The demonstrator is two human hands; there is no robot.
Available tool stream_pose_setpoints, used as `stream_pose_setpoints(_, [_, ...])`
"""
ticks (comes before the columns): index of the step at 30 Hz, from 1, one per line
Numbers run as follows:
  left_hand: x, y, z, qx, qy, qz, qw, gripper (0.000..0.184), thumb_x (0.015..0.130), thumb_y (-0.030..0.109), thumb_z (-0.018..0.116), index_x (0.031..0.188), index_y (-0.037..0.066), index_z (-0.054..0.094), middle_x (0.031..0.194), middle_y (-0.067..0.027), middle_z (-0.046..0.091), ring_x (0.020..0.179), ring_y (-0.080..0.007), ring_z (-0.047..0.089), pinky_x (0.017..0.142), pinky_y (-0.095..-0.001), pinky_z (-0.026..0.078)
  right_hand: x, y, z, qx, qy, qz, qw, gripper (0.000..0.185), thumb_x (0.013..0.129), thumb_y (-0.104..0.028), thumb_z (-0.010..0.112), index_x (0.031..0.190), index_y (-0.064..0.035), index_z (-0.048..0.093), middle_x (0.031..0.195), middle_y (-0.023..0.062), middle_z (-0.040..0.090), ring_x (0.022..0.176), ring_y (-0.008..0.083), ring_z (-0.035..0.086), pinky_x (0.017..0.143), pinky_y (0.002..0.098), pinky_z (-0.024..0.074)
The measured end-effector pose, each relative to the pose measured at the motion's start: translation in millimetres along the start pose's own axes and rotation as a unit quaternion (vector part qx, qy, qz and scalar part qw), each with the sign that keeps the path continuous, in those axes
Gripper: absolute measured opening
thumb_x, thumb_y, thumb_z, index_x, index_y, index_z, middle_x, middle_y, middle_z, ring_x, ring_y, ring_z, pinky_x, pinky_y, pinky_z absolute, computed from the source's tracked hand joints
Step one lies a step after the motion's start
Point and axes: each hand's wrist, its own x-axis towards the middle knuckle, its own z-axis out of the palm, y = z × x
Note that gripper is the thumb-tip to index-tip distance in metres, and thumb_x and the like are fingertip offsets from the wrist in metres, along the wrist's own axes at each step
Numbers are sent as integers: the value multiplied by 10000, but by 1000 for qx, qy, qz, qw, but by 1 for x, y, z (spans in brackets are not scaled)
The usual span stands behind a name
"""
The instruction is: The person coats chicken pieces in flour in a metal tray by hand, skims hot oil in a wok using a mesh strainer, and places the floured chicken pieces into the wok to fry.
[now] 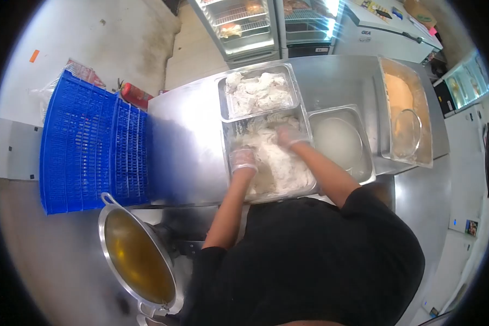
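Note:
A large metal tray [227, 157] holds a heap of white flour [280, 163]. My left hand [243, 158], in a thin clear glove, is in the tray at the flour's left side, its fingers partly hidden. My right hand [290, 136], gloved too, is at the upper right of the flour and blurred by motion. Floury lumps lie by the tray's far end, near my right hand. A smaller metal tray [221, 103] with flour-coated pieces [259, 92] rests at the far end of the large one.
Right of the flour stands a metal pan [370, 157] of cloudy liquid [338, 142], then a long container [384, 108] with orange-brown powder and a clear round bowl [406, 133]. Blue crates [81, 146] stand left; a wok [106, 247] of yellow oil is lower left.

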Motion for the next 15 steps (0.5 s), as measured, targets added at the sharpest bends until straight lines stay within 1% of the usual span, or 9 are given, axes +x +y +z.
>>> stream_pose_setpoints(1, [-1, -1, -1, 21, 3, 8, 1000, 167, 810, 142, 609, 913, 64, 713, 973, -166, 703, 931, -328, 673, 791, -439, 536, 2, 10, -2, 0, -3, -23, 1000, 222, 813, -164, 586, 896, 8, 700, 974, 237, 687, 926, 368, 674, 869, 453, 520])
stream_pose_setpoints(2, [-2, -4, 4, 25, 2, -5, 1000, 195, 808, 168, 634, 969, 84, 705, 1005, -164, 696, 944, -331, 673, 808, -443, 539, 4, 18, -3, -1, -7, -45, 999, 214, 807, -161, 587, 875, 5, 704, 960, 238, 689, 918, 365, 677, 868, 452, 519])
stream_pose_setpoints(4, [-5, -3, 12, 25, -1, -30, 999, 293, 805, 220, 684, 1082, 124, 689, 1069, -160, 684, 971, -338, 672, 843, -451, 544, 1, 28, -8, 47, -22, -26, 998, 221, 818, -155, 585, 930, -4, 700, 978, 239, 686, 940, 377, 666, 847, 457, 520])
stream_pose_setpoints(5, [-7, -1, 17, -11, -13, -56, 998, 283, 812, 211, 676, 1081, 123, 685, 1074, -163, 683, 970, -341, 674, 838, -454, 547, -2, 34, -9, 68, -31, -14, 997, 227, 823, -153, 584, 957, -9, 699, 988, 239, 685, 952, 383, 661, 837, 459, 520])
stream_pose_setpoints(7, [-13, 11, 4, -84, -35, -104, 990, 262, 827, 193, 659, 1077, 120, 679, 1086, -169, 682, 967, -349, 679, 828, -459, 553, -6, 41, -3, 4, -34, -53, 998, 217, 813, -137, 581, 933, 1, 698, 943, 247, 685, 911, 385, 671, 803, 464, 530])
stream_pose_setpoints(8, [-14, 14, 12, -92, -42, -138, 985, 270, 831, 191, 654, 1090, 117, 669, 1088, -171, 681, 964, -354, 680, 825, -462, 554, -9, 41, 2, -27, -35, -71, 996, 211, 808, -129, 580, 920, 6, 697, 921, 251, 685, 891, 386, 675, 786, 466, 535])
stream_pose_setpoints(10, [-11, 22, 22, -104, -54, -204, 972, 286, 839, 187, 644, 1115, 111, 651, 1093, -175, 679, 959, -363, 683, 819, -469, 558, -8, 33, 10, -38, -39, -42, 998, 224, 797, -138, 585, 919, 15, 695, 900, 257, 682, 870, 394, 677, 770, 468, 538])
stream_pose_setpoints(13, [-11, 32, 13, -123, -91, -198, 968, 374, 832, 239, 675, 1175, 100, 621, 1125, -192, 663, 1006, -374, 661, 865, -456, 541, -6, 32, 7, -15, -33, -11, 999, 234, 792, -142, 584, 923, 16, 696, 925, 262, 681, 895, 395, 677, 781, 467, 539])
stream_pose_setpoints(15, [-19, 37, 4, -151, -41, -174, 972, 401, 837, 243, 676, 1208, 106, 607, 1155, -201, 646, 1047, -378, 640, 901, -448, 523, -10, 29, -4, 14, -35, -9, 999, 241, 793, -141, 580, 935, 14, 699, 959, 266, 679, 927, 393, 675, 803, 465, 538])
